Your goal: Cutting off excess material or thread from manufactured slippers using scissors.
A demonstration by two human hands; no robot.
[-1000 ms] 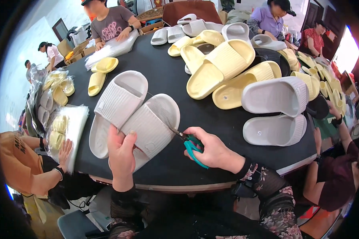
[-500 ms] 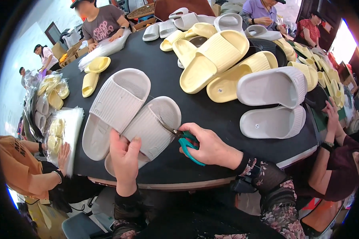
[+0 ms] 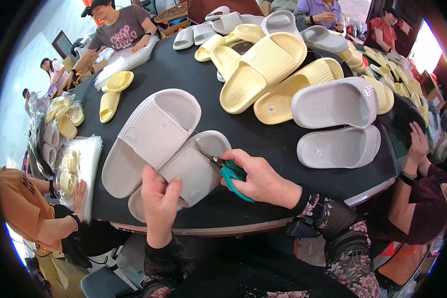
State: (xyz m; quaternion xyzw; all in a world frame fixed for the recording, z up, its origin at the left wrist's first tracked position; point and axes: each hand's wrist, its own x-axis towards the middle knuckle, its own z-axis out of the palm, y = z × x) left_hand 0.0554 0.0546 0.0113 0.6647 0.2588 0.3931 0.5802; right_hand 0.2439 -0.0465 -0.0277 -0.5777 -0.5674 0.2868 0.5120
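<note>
My left hand [image 3: 160, 203] grips a pair of pale grey slippers at their inner edges. The left grey slipper [image 3: 156, 131] lies tilted partly over the right grey slipper [image 3: 191, 171]; both have ribbed straps. In my right hand [image 3: 268, 181] is a pair of scissors [image 3: 232, 178] with teal handles. The slightly parted metal blades point up and left over the toe end of the right slipper, beside its strap edge. Whether they touch anything there I cannot tell.
To the right lies another grey pair [image 3: 335, 102], with piled yellow slippers [image 3: 263, 69] behind it on the black table [image 3: 253, 218]. Bagged slippers [image 3: 68, 174] and clear bags stand at the left edge. Co-workers sit around; one person's hand [image 3: 79, 198] rests on the bags.
The held slippers have shifted slightly right, their toe ends turning a little, and the scissors stay over the right one. At the far left, a co-worker has stretched an arm out sideways.
</note>
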